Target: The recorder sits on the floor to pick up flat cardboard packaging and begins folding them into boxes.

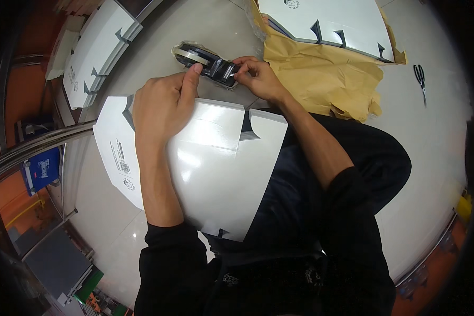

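Observation:
A stack of white die-cut cardboard sheets (217,170) lies across the lap, its surface glossy and one flap printed. My left hand (164,102) rests over the stack's far edge, its thumb against a black tape dispenser (217,73) that holds a roll of clear tape (191,55). The dispenser is on the floor just beyond the stack. My right hand (256,77) is at the dispenser's cutter end, thumb and forefinger pinched together there. Whether tape is between those fingertips is too small to tell. What the left fingers grip is hidden behind that hand.
Another white cardboard stack (331,19) lies on torn brown wrapping paper (320,75) at the top right. Black-handled scissors (419,77) lie on the tiled floor. At the left are more white sheets (98,51) and a metal rail (43,140), with a blue bag (43,170) below.

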`<state>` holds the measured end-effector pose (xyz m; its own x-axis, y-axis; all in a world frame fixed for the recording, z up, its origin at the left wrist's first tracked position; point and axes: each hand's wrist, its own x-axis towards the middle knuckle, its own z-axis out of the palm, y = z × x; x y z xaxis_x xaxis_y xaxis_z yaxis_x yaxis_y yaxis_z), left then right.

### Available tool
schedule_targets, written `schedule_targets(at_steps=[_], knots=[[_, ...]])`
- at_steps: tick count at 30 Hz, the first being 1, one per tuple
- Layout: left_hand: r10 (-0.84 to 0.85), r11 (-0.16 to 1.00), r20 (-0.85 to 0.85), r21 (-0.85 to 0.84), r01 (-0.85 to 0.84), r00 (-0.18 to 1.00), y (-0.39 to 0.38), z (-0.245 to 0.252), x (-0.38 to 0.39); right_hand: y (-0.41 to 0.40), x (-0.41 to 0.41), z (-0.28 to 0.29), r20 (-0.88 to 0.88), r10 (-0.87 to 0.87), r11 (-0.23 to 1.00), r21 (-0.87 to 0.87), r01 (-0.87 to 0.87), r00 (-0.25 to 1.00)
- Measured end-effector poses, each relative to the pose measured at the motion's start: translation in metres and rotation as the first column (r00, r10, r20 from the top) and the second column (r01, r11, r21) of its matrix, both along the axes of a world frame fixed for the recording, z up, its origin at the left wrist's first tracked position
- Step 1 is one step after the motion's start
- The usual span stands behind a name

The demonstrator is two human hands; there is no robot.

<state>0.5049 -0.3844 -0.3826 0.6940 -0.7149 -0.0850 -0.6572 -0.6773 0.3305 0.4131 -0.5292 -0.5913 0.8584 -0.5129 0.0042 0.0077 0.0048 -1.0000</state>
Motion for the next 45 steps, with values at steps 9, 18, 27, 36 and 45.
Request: schedule_targets(at_steps=[9,18,27,36,45], knots=[[-0.008,1.000,0.016,0.018,0.008,1.000,0.000,0.001,0.001,0.002,0.002,0.010,-0.020,-0.011,0.984,-0.179,0.007,1.000],[-0.014,0.999,0.015,0.031,0.014,1.000,-0.005,0.002,0.001,0.002,0.000,0.019,-0.040,-0.006,0.935,-0.354,-0.008,0.999],[-0.029,0.998,0.042,0.063,0.026,0.999,0.000,0.003,-0.001,-0.002,-0.008,0.009,-0.083,0.018,0.801,-0.596,-0.064,0.996],[-0.015,1.000,0.048,0.013,0.014,0.999,0.011,-0.003,0.006,-0.026,-0.097,0.140,-0.392,0.196,0.840,-0.406,-0.360,0.899],[-0.110,0.983,-0.092,-0.160,0.095,0.990,0.007,-0.006,0.010,0.070,-0.191,0.179,-0.190,0.512,0.855,0.015,-0.519,0.838]])
